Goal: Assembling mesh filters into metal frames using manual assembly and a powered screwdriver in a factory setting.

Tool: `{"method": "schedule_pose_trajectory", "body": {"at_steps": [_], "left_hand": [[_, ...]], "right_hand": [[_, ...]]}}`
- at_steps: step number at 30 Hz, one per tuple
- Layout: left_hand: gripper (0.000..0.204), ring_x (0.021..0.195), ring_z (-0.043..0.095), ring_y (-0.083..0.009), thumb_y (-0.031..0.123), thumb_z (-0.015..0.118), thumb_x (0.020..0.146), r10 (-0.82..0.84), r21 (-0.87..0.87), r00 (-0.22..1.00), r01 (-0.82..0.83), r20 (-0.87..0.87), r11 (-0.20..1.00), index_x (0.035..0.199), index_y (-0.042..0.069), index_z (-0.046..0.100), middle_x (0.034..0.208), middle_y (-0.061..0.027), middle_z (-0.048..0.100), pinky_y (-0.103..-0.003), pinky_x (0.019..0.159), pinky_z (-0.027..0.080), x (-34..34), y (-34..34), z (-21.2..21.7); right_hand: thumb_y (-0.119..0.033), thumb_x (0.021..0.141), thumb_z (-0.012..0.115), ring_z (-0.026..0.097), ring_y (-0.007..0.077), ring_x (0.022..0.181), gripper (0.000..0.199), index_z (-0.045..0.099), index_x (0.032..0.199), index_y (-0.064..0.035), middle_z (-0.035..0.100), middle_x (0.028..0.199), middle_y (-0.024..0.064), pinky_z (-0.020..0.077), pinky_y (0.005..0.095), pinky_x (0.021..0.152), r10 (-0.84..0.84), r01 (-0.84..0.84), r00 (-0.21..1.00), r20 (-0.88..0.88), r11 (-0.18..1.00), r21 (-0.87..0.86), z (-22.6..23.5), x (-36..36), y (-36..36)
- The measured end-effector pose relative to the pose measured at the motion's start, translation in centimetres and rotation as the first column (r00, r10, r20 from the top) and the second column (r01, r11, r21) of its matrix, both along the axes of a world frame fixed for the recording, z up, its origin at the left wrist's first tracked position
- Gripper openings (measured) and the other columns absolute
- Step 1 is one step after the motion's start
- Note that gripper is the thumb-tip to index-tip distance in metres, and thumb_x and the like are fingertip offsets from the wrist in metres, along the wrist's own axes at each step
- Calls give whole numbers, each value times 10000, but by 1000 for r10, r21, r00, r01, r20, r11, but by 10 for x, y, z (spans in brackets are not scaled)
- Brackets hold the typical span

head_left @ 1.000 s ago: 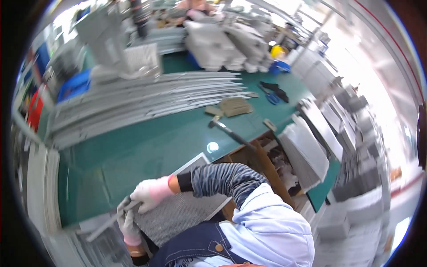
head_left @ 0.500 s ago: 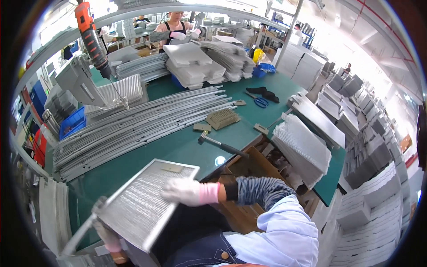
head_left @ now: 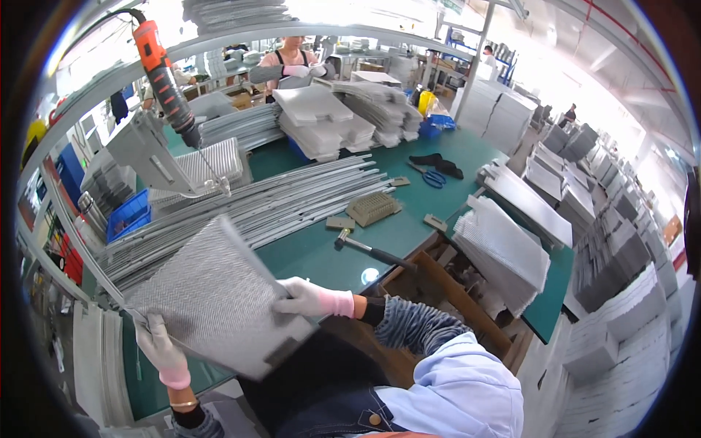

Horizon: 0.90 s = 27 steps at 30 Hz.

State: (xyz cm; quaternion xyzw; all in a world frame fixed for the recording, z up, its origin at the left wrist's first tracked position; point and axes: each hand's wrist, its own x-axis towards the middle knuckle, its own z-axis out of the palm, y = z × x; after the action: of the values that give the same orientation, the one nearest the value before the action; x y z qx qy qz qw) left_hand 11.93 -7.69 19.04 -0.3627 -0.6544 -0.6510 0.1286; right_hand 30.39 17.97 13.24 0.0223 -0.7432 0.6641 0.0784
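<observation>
I hold a grey metal mesh panel (head_left: 212, 292) above the near edge of the green table, tilted, with a paler strip along its upper right side. My left hand (head_left: 162, 352), in a white glove with a pink cuff, is closed on the panel's lower left edge. My right hand (head_left: 305, 298), gloved the same way, grips the right edge, its thumb and fingers on either side. A darker flat patch (head_left: 290, 349) shows near the panel's lower corner; what it is I cannot make out.
On the green table (head_left: 292, 259) lie long metal strips (head_left: 292, 193), a hammer (head_left: 372, 250), a tan ribbed block (head_left: 372, 209) and blue-handled scissors (head_left: 432, 177). Mesh sheets (head_left: 500, 252) are stacked right. A power screwdriver (head_left: 166, 84) hangs upper left. A co-worker (head_left: 288, 66) stands beyond.
The panel has been turned over and raised, its far corner now above the metal strips. Both hands have shifted on it; the right hand went from its face to gripping its edge.
</observation>
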Motion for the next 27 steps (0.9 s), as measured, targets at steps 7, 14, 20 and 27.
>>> {"method": "schedule_pose_trajectory", "body": {"at_steps": [7, 14, 20, 27], "left_hand": [[212, 740, 444, -102, 72, 530, 925, -10, -370, 917, 170, 398, 913, 1086, -65, 548, 835, -19, 532, -284, 681, 405, 40, -23, -25], [876, 728, 509, -65, -64, 639, 761, -100, -394, 949, 218, 299, 893, 1529, 96, 250, 825, -23, 539, -199, 643, 430, 15, -32, 36], [660, 771, 613, -134, -22, 681, 730, -666, -755, 669, 611, 329, 240, 1363, 8, 497, 834, -102, 630, -268, 739, 502, 2, 7, 104], [346, 696, 564, -125, 30, 685, 779, -728, -671, 629, 667, 274, 323, 1112, -56, 643, 795, -97, 625, -281, 656, 473, 35, 68, 91]], "right_hand": [[-152, 888, 675, 509, 19, 686, 195, 631, 974, 18, 615, 770, -25, 443, 205, 623, -207, 202, 978, -18, 969, -138, 66, -21, -31], [-165, 897, 682, 475, 8, 661, 170, 626, 903, -5, 585, 728, -45, 409, 197, 589, -205, 194, 978, -35, 960, -201, 56, -13, -37], [-140, 902, 664, 480, 15, 682, 152, 612, 919, 2, 582, 760, -39, 414, 198, 603, -186, 174, 971, -148, 981, -90, 72, 0, -56], [-52, 926, 586, 481, 13, 759, 310, 476, 1208, 11, 532, 843, -13, 398, 193, 648, -316, 282, 937, -146, 936, -213, 63, 14, -62]]}}
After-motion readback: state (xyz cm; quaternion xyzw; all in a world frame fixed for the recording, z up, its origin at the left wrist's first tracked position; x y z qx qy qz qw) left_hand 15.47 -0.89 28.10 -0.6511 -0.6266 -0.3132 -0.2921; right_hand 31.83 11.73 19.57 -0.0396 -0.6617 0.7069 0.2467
